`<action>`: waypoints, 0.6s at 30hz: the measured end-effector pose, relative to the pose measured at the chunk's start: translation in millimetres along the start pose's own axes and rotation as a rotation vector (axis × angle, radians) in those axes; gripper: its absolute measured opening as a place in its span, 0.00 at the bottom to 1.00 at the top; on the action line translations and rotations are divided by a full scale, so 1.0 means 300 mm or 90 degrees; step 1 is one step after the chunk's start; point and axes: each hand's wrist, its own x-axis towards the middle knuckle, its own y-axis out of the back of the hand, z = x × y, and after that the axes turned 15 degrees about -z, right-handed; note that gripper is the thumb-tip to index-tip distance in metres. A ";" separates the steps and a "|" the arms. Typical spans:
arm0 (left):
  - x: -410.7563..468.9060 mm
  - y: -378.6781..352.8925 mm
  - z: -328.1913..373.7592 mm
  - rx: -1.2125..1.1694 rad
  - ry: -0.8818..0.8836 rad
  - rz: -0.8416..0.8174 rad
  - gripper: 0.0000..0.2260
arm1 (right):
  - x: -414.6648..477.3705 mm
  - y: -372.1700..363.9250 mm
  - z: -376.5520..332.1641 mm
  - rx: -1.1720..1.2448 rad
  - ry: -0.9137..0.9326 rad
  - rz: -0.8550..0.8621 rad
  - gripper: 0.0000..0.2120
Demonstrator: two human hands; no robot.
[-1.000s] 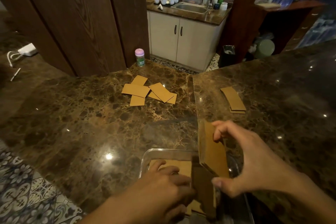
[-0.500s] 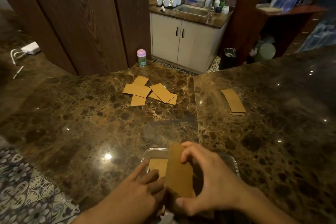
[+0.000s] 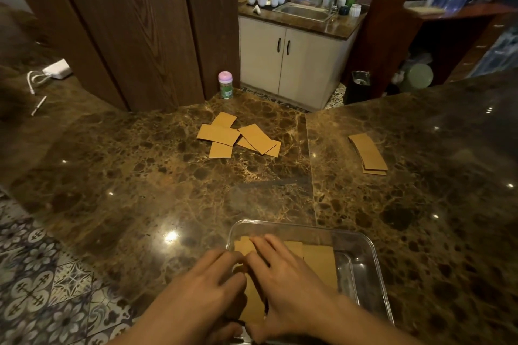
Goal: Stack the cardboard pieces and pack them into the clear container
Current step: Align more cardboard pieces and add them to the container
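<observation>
The clear container (image 3: 367, 249) sits at the near edge of the marble counter. Brown cardboard pieces (image 3: 319, 263) lie flat inside it. My left hand (image 3: 207, 286) and my right hand (image 3: 288, 280) both rest palm down on the cardboard at the container's left side, fingers stretched over it. Several loose cardboard pieces (image 3: 238, 136) lie scattered at the middle of the counter. A small neat stack of cardboard (image 3: 368, 152) lies to the right of them.
A pink-capped bottle (image 3: 225, 84) stands at the counter's far edge by a wooden pillar. A white charger with cable (image 3: 57, 68) lies far left. Beyond the counter are a sink cabinet (image 3: 291, 59) and shelves. Patterned floor tiles show at lower left.
The stack of cardboard my right hand held upright has been lowered flat into the container. Both hands now press down on it.
</observation>
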 end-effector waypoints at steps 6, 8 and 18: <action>0.030 -0.052 -0.003 0.012 -0.013 0.043 0.16 | -0.004 -0.025 -0.007 -0.005 -0.022 0.045 0.33; 0.032 -0.068 -0.005 0.016 -0.017 0.053 0.15 | -0.005 -0.025 -0.015 0.022 -0.030 0.046 0.29; 0.037 -0.063 0.008 0.034 -0.007 0.110 0.08 | -0.013 -0.004 -0.002 0.089 -0.052 -0.054 0.31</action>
